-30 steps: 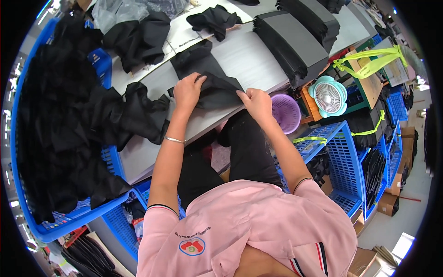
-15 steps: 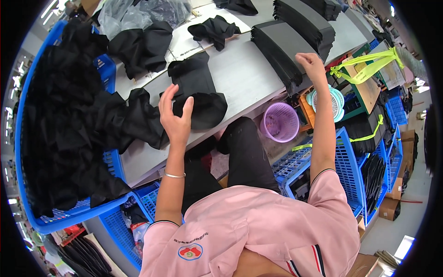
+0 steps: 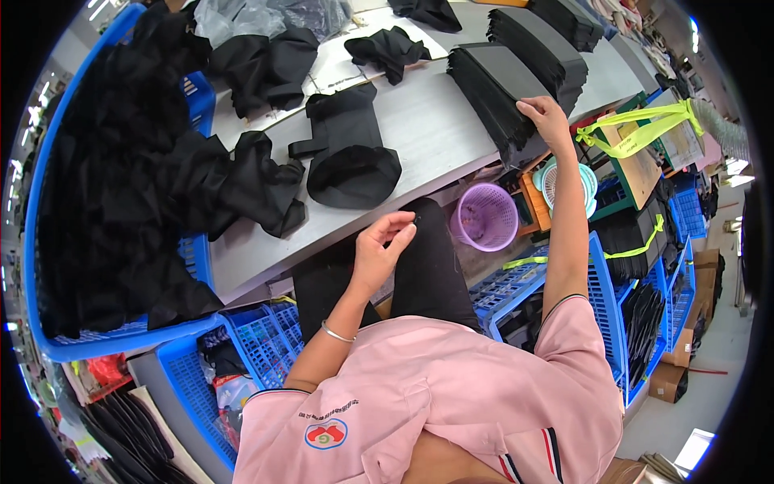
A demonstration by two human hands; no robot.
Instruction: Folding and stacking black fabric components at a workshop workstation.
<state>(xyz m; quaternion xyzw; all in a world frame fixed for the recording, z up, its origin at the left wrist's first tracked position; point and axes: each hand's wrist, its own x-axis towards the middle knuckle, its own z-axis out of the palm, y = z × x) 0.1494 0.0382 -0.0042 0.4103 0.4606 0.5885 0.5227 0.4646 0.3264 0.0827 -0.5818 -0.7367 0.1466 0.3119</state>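
Observation:
My right hand (image 3: 548,122) is at the right side of a stack of flat dark-grey panels (image 3: 498,71), its fingers closed at the edge of the top panel. How much of that panel is between the fingertips is hidden. Above my lap, my left hand (image 3: 382,248) hangs half curled, thumb and fingers slightly apart, with nothing visible in it. In front of it, a sewn black fabric piece (image 3: 348,133) with a rounded lower part and a side tab lies at the table's near edge.
Heaped black fabric (image 3: 113,194) fills a blue basket (image 3: 60,345) at left and spills onto the grey table (image 3: 423,133). More panel stacks (image 3: 542,50) lie behind. A purple basket (image 3: 485,216) stands beyond my knees, with blue crates (image 3: 605,310) at right.
My left hand has left the black fabric piece and come back toward my lap, its fingers curling. My right hand has come down onto the panel stack's edge. The view has shifted slightly.

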